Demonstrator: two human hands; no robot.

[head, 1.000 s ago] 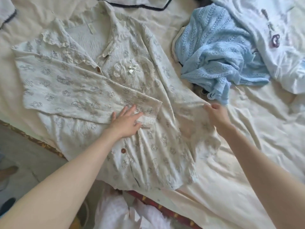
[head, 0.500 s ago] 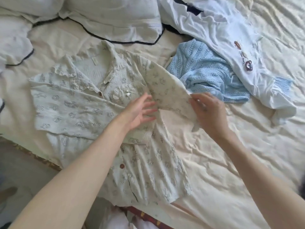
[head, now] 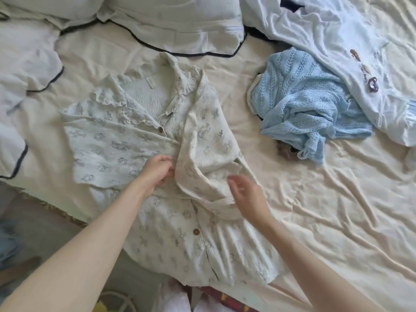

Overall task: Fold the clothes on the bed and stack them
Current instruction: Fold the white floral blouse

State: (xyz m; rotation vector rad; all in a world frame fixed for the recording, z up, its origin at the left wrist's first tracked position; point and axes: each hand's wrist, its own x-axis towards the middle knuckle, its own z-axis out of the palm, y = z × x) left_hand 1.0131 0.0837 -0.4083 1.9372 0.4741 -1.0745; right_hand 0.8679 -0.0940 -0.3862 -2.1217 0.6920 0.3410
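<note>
Bed: cream sheet (head: 315, 221), rumpled, in soft daylight.
Pillows (head: 171, 21): pale, dark-piped, along the top edge.
Floor (head: 45, 221): grey, lower left.

Printed pyjama shirt (head: 126, 143): cream, small grey-blue figures, ruffled collar, brown buttons down the front. Lies face up on the bed (head: 337, 221), collar toward the pillows, hem at the near edge. One sleeve folded flat across the chest; the other sleeve and side panel turned in over the middle, bunched, not flat.

Blue knit top (head: 299, 104): pale blue openwork, crumpled in a heap, unfolded, well apart from the shirt on its far side.

White garment (head: 337, 41): small embroidered motifs, spread loosely, rumpled, beyond the knit and overlapping its edge.
</note>
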